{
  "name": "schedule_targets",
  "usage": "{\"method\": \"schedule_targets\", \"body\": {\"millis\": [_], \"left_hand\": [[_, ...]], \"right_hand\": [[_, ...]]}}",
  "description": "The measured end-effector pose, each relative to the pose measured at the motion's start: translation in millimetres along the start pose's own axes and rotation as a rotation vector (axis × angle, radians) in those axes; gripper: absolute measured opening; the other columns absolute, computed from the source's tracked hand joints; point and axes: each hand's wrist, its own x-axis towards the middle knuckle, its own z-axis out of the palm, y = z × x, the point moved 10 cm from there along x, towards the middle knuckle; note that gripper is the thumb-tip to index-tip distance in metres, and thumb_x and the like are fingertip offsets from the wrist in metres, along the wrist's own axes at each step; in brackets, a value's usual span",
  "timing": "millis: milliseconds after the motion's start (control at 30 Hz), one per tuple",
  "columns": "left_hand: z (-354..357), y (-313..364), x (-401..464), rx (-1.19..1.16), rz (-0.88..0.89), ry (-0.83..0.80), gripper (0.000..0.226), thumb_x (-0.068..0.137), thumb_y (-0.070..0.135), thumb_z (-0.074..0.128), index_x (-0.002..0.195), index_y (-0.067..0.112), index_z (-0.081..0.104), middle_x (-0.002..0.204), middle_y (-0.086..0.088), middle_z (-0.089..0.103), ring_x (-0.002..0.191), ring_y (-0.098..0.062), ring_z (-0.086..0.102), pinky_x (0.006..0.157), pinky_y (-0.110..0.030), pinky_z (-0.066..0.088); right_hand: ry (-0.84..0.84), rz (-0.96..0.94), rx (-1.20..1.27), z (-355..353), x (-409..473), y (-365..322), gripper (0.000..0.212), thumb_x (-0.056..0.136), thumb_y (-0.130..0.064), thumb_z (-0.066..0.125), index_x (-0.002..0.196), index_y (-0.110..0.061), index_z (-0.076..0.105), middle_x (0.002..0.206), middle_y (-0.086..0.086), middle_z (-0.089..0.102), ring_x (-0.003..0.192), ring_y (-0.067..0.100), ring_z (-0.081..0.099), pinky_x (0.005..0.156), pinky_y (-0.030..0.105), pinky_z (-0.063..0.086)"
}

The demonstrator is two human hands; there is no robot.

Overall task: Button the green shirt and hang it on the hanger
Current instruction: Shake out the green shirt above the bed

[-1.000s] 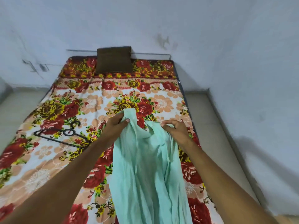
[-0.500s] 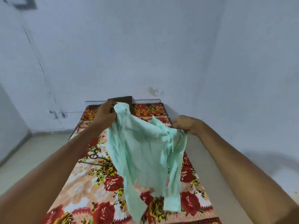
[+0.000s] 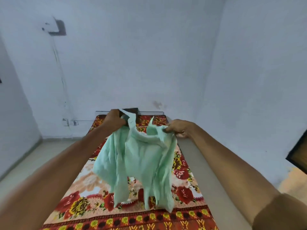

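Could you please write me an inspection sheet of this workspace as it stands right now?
Surface: bed with a floral cover, set against the back wall.
Job's things: green shirt held up in the air above the bed, hanging crumpled and open; hanger not seen in this view.
Clutter: dark pillow at the head of the bed, mostly hidden behind the shirt and hand.
Grippers: left hand grips the shirt's top edge; right hand pinches the other side.
Cables: a thin line runs down the wall from a wall fitting.
Surroundings: pale walls and a light floor.
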Motion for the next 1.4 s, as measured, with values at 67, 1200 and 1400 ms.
{"method": "schedule_targets", "body": {"millis": [67, 1200, 1400], "left_hand": [[4.3, -2.9, -22.8, 0.075, -0.030, -0.036, 0.027, 0.077, 0.014, 0.081, 0.101, 0.006, 0.073, 0.099, -0.012, 0.075, 0.089, -0.028, 0.069, 0.072, -0.031, 0.051], [-103.1, 87.2, -155.4, -0.539, -0.082, 0.052, 0.038, 0.077, 0.001, 0.085, 0.113, 0.002, 0.074, 0.105, -0.018, 0.075, 0.095, -0.032, 0.072, 0.089, -0.045, 0.060], [-93.2, 60.3, -163.3, -0.518, -0.081, 0.051, 0.029, 0.086, -0.018, 0.061, 0.109, -0.002, 0.071, 0.096, -0.018, 0.071, 0.087, -0.031, 0.067, 0.075, -0.041, 0.061]], "right_hand": [[-0.013, 0.056, -0.364, 6.5, -12.1, 9.5, 0.037, 0.090, -0.021, 0.079, 0.111, 0.008, 0.069, 0.104, 0.012, 0.063, 0.091, 0.023, 0.055, 0.079, 0.034, 0.048], [0.591, -0.800, -0.380, -23.6, -208.5, -151.0, 0.014, 0.090, -0.014, 0.070, 0.093, -0.009, 0.057, 0.076, -0.006, 0.057, 0.067, 0.012, 0.052, 0.060, 0.027, 0.037], [0.459, -0.697, -0.201, -7.1, -202.8, -149.3, 0.021, 0.087, -0.014, 0.077, 0.102, -0.015, 0.063, 0.092, 0.005, 0.069, 0.076, 0.018, 0.063, 0.072, 0.028, 0.051]]}}
